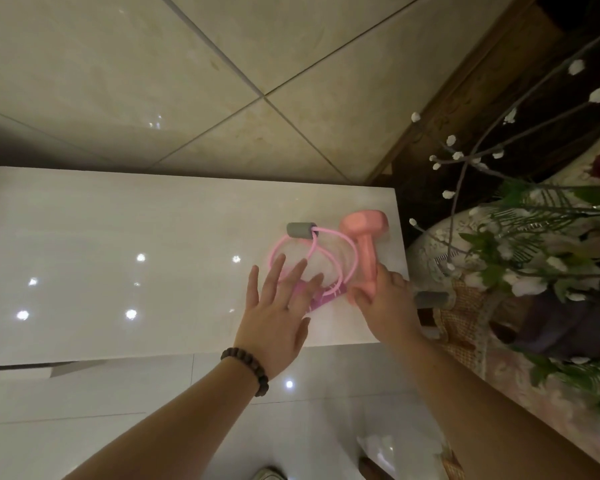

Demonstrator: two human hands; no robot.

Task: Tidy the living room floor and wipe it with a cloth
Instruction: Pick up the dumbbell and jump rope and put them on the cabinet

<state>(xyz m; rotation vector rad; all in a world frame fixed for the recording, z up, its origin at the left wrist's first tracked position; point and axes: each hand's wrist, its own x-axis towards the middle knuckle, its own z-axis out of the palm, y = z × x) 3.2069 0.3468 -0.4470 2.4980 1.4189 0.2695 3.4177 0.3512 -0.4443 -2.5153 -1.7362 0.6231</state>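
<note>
Right hand (383,301) grips the near end of a pink dumbbell (366,242) lying on the white table (118,254), near its right edge. Left hand (279,313), fingers spread flat, rests over the pink resistance band (312,258) just left of it.

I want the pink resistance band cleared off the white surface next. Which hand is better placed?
Left. The left hand hovers open over the resistance band, while the right hand grips the pink dumbbell.
</note>
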